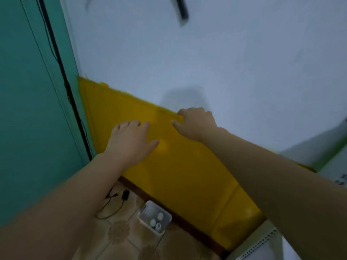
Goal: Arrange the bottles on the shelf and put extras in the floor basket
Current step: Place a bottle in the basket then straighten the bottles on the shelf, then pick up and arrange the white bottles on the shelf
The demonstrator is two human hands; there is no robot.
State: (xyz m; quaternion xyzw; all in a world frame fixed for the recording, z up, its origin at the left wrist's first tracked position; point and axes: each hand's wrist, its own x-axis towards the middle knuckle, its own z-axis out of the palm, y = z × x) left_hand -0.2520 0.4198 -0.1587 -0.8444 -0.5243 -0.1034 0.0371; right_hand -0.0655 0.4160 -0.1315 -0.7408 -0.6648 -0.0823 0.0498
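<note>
The white floor basket (142,216) stands on the tiled floor against the yellow lower wall, with three white-capped bottles (156,221) inside it. Both my arms reach forward, well above the basket. My left hand (129,140) is held out in front of the yellow wall with fingers spread and nothing in it. My right hand (195,122) is a little higher and further right, fingers curled loosely, also holding nothing. No shelf is in view. The picture is blurred by motion.
A teal door or panel (32,109) fills the left side, with a black cable (62,76) running down its edge. A black plug and cord (120,198) lie on the floor left of the basket. White furniture (262,244) is at the lower right.
</note>
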